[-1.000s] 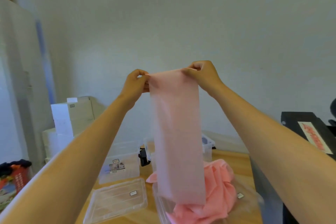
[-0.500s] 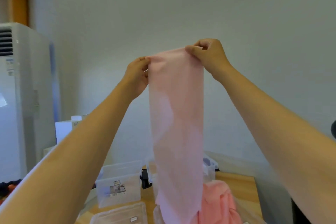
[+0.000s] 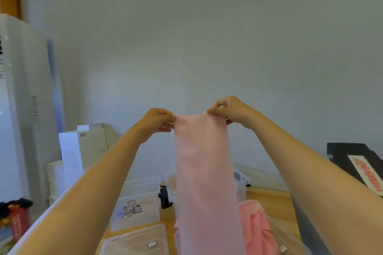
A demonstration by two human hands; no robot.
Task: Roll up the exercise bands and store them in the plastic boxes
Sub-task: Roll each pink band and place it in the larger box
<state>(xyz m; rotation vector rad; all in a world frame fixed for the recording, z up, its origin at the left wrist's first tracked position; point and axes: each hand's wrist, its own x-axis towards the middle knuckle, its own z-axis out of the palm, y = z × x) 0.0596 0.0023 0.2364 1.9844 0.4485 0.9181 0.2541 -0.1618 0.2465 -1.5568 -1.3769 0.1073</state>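
**Pale wall, wooden table: pink exercise band held aloft**

Pale grey wall fills the background above the table. The left hand pinches one top corner of the band, thumb and fingertips pressed together on the fabric. The right hand pinches the other corner likewise. The band hangs straight down, unrolled, in front of a heap of pink bands. A clear plastic box stands open behind a flat clear lid.

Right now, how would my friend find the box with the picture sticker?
Look at the wooden table, left of the hanging pink exercise band. The clear plastic box stands there behind a flat lid; only it has a picture label on its front.
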